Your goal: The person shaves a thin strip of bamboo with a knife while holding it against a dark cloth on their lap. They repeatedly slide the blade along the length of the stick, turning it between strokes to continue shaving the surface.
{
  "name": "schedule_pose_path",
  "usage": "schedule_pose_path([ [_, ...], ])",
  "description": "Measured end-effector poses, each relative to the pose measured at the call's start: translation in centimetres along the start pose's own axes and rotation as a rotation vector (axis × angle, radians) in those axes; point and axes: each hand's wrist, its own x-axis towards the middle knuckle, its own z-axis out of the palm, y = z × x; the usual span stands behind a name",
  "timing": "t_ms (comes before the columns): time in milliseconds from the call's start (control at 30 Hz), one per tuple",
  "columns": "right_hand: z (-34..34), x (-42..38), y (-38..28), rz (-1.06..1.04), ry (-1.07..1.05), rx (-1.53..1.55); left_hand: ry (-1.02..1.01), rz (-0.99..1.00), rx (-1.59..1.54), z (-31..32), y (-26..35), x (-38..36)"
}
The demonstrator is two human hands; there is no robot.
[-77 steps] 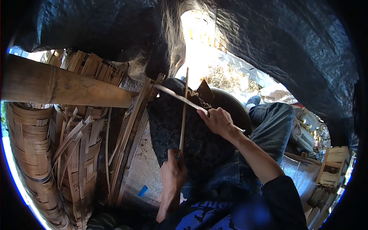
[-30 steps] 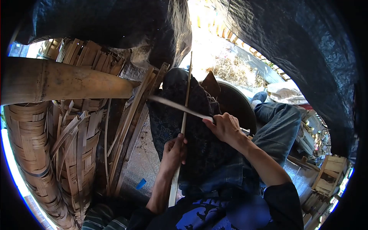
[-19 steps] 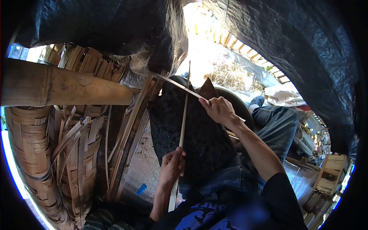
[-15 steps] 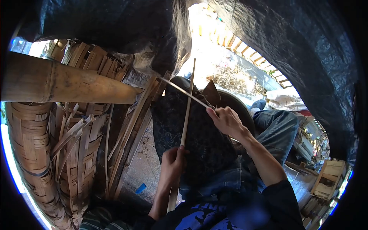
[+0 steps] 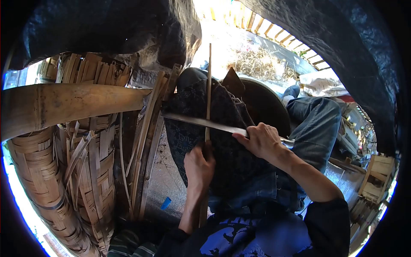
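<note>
A long, thin bamboo strip [image 5: 209, 90] stands nearly upright in the view, its lower part gripped by my left hand [image 5: 199, 168]. My right hand [image 5: 264, 140] is closed around a long knife [image 5: 192, 120], whose blade points left. That blade crosses the strip a short way above my left thumb and looks slightly smeared by motion. Under both hands, a dark patterned cloth [image 5: 182, 147] covers my lap and knee. My right fingers hide most of the knife's handle, but its end shows beyond the hand.
A thick bamboo pole [image 5: 77, 105] juts in from the left, over woven bamboo baskets [image 5: 38, 167]. Split bamboo pieces [image 5: 147, 141] lean beside my lap. A round dark container [image 5: 267, 100] sits ahead, near a jeans-clad leg [image 5: 319, 128]. Dark sheeting [image 5: 342, 47] hangs overhead.
The knife has slid down the strip, and its blade now crosses much closer to my left hand. My left hand and the strip sit higher in view, which has itself shifted slightly.
</note>
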Motion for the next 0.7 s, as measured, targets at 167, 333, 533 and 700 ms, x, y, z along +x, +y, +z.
schedule_pose_path([
  [167,1.8,1.7,0.0,0.010,0.045,0.016,-0.017,-0.059,-0.063,-0.6,0.4,-1.2],
  [333,2.8,3.6,-0.4,-0.034,0.125,0.060,0.022,-0.086,-0.124,-1.2,0.6,-1.8],
  [533,5.4,8.4,2.3,-0.226,0.280,-0.131,-0.013,-0.106,-0.073,-1.8,-0.3,-4.3],
  [700,6.5,7.8,4.3,-0.226,0.238,-0.074,-0.090,-0.285,-0.436,-1.8,-1.1,-4.6],
])
